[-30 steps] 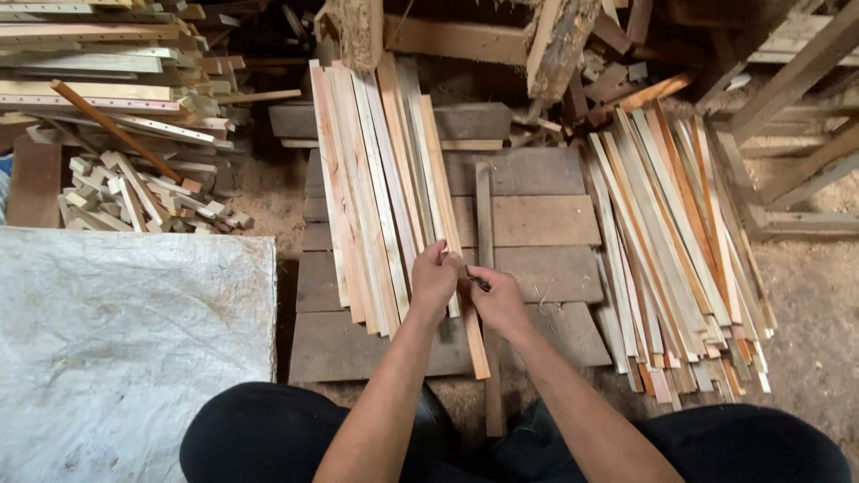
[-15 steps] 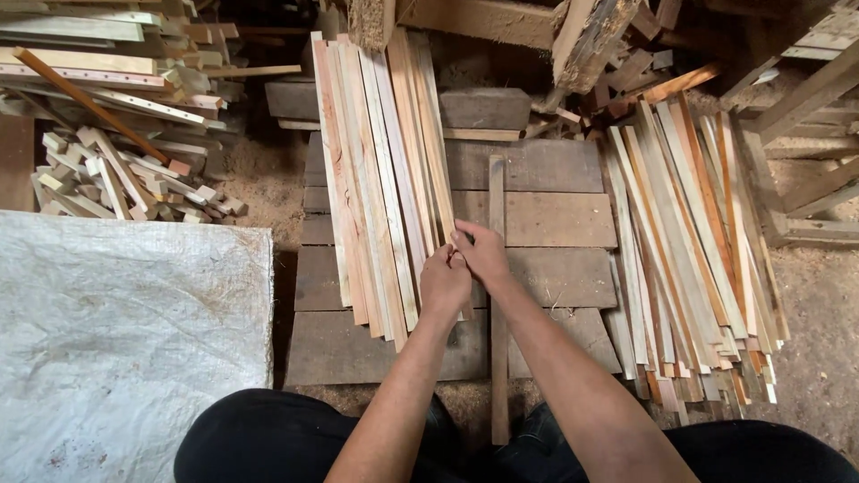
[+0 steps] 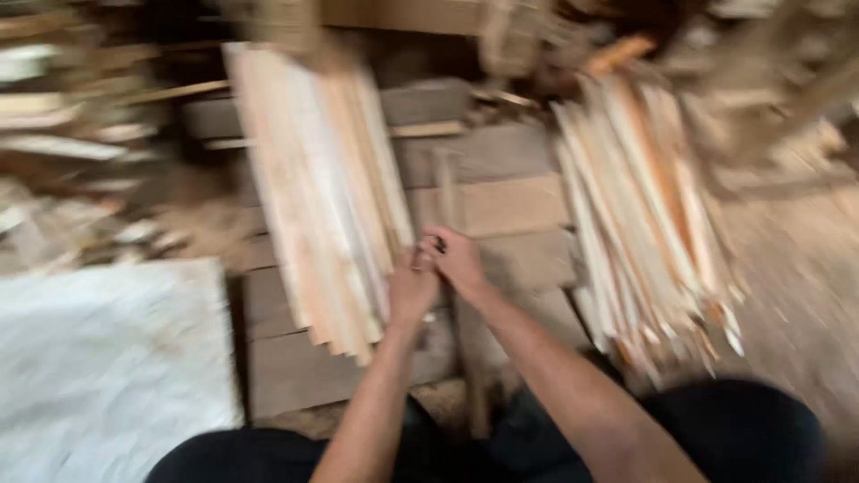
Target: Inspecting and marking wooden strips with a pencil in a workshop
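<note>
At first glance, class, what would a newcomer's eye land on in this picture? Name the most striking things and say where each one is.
Two bare hands meet at the centre, the left hand and right hand together over a dark plank. A pale slat pile fans out just left of them, and a redder pile lies to the right. A white sheet fills the lower left.

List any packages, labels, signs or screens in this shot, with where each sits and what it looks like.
None of these is in view, though the picture is blurred by motion.
What shows instead is bare wood: a pale slat bundle left of the hands, a second slat bundle to their right.
A crumpled whitish sheet lies at lower left; no print can be made out on it.
</note>
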